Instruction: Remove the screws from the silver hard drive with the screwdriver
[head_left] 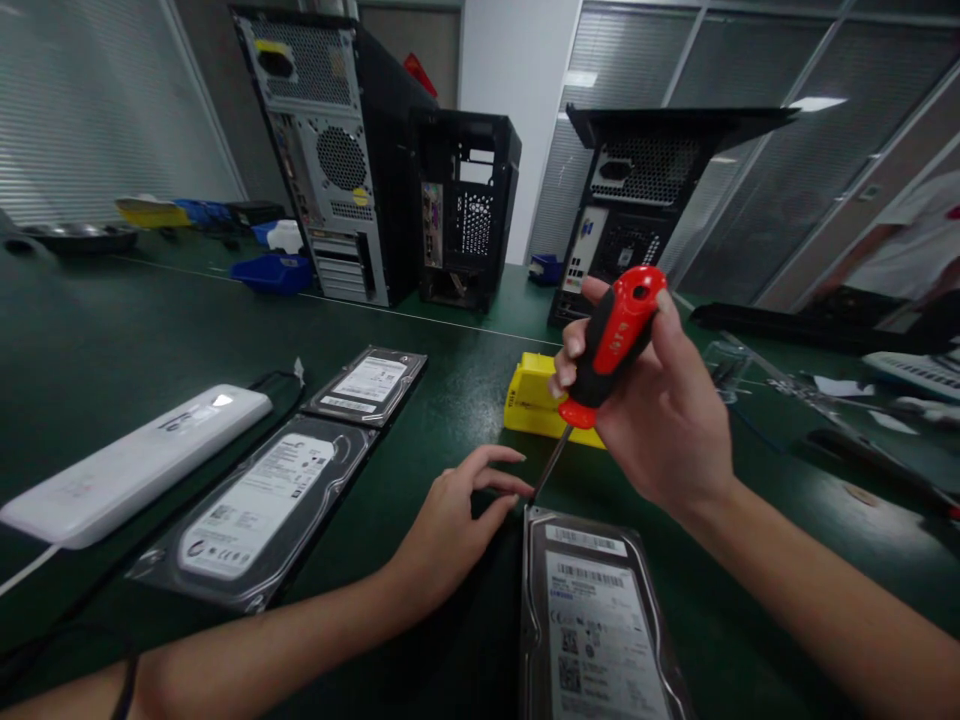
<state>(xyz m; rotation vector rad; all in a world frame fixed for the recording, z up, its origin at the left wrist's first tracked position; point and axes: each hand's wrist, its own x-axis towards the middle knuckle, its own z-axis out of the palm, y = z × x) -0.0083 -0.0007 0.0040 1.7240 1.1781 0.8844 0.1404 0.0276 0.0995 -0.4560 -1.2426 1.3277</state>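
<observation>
My right hand (660, 410) is wrapped round the red and black handle of a screwdriver (616, 335). The shaft slants down to the left, its tip at the upper left corner of a hard drive (600, 610) that lies label up at the bottom. Beside that tip is my left hand (465, 510), thumb and fingertips drawn close together near the drive's corner; whether they hold something small cannot be made out. Behind the screwdriver stands a yellow plastic holder (534, 395), partly hidden by my right hand.
Two more hard drives (259, 505) (367, 385) and a white power strip (142, 460) lie left. Computer cases (397, 170) (469, 210) (637, 200) stand behind, with a blue bin (271, 273). Right are a glass (726, 368), cables and a keyboard (919, 372); a person (919, 240) is beyond.
</observation>
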